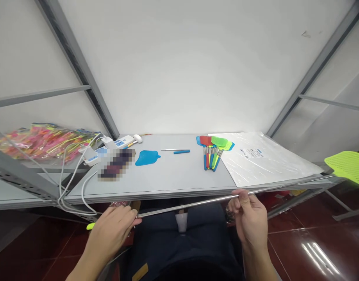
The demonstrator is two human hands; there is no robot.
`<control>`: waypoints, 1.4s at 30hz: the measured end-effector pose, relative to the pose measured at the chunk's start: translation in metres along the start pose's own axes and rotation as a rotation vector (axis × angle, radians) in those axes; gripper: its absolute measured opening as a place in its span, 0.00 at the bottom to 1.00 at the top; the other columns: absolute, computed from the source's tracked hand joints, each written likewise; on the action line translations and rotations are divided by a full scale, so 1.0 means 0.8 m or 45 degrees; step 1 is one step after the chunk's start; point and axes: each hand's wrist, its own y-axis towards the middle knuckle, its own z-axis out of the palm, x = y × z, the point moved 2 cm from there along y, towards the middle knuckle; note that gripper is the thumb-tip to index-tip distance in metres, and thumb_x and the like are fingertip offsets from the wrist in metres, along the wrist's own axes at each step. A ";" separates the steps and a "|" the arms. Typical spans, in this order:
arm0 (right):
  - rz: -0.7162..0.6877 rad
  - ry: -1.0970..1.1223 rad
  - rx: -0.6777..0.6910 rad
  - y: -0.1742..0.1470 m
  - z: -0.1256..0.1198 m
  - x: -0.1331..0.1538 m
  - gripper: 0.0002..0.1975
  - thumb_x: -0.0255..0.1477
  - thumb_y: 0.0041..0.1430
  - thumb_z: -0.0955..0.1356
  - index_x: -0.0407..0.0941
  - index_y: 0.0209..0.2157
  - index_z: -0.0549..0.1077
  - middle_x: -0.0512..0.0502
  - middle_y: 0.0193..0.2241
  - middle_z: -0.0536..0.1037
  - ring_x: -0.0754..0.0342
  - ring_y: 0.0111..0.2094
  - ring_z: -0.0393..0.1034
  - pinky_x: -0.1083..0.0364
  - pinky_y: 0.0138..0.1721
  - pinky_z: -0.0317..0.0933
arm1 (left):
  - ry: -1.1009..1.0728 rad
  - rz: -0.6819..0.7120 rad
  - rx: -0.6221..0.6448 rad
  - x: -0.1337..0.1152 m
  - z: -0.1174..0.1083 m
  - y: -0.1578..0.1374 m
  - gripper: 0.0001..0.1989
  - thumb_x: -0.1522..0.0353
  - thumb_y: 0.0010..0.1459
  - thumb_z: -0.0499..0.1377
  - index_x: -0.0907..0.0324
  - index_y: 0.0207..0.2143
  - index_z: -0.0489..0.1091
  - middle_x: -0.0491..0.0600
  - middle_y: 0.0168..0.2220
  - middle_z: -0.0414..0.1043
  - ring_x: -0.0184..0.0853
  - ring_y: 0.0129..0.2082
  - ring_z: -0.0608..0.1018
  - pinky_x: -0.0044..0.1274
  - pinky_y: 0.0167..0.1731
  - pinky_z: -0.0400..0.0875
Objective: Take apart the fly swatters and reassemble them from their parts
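Observation:
A telescopic fly swatter (347, 166) with a yellow-green head stretches across the front of the shelf, its metal rod pulled out long. My left hand (115, 224) is closed round its handle end, and a bit of yellow-green grip sticks out behind the fist. My right hand (249, 210) pinches the rod further along, between thumb and fingers. The swatter's head hangs past the shelf at the far right. Beyond my hands lie a loose blue swatter head (147, 157), a thin metal rod (171, 149) and a blue handle (182, 152).
A bunch of colourful fly swatters (213, 150) lies partly on a white wrapped sheet (267, 162). A power strip (109, 150) with white cables and a pixelated item (116, 166) are at the left. Bagged colourful goods (50, 144) fill the neighbouring shelf. Metal posts (79, 70) flank the work surface.

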 end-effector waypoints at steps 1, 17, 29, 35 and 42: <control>0.005 0.007 -0.006 0.002 -0.002 0.002 0.11 0.37 0.58 0.70 0.43 0.31 0.75 0.55 0.18 0.60 0.61 0.20 0.56 0.57 0.24 0.53 | -0.001 -0.001 -0.002 0.003 0.001 -0.001 0.15 0.64 0.68 0.47 0.57 0.29 0.66 0.45 0.25 0.67 0.34 0.26 0.68 0.27 0.32 0.58; 0.157 -0.274 0.479 -0.045 0.058 -0.052 0.14 0.40 0.63 0.64 0.44 0.34 0.72 0.55 0.18 0.64 0.58 0.21 0.60 0.57 0.24 0.55 | -0.198 -0.104 0.119 -0.090 0.013 0.034 0.14 0.64 0.69 0.46 0.58 0.31 0.64 0.44 0.25 0.67 0.33 0.24 0.70 0.25 0.26 0.56; 0.052 0.034 0.052 -0.013 0.023 -0.033 0.12 0.39 0.59 0.69 0.43 0.31 0.73 0.57 0.17 0.58 0.62 0.20 0.53 0.58 0.23 0.52 | -0.530 -0.390 0.455 -0.062 0.011 0.004 0.14 0.60 0.68 0.47 0.55 0.30 0.63 0.42 0.26 0.68 0.33 0.26 0.72 0.23 0.26 0.56; 0.147 0.293 -0.053 -0.019 0.036 -0.037 0.14 0.39 0.60 0.69 0.43 0.29 0.70 0.58 0.20 0.54 0.63 0.20 0.47 0.61 0.22 0.49 | -0.720 -0.632 0.317 -0.049 0.002 -0.003 0.17 0.58 0.66 0.48 0.55 0.27 0.64 0.42 0.24 0.67 0.31 0.25 0.71 0.21 0.27 0.61; 0.242 0.437 0.008 -0.042 0.061 -0.052 0.11 0.37 0.60 0.69 0.44 0.30 0.69 0.59 0.20 0.52 0.63 0.21 0.45 0.61 0.22 0.49 | -0.785 -0.680 0.010 -0.032 -0.007 -0.008 0.13 0.60 0.62 0.54 0.56 0.28 0.70 0.43 0.24 0.70 0.31 0.23 0.71 0.20 0.26 0.63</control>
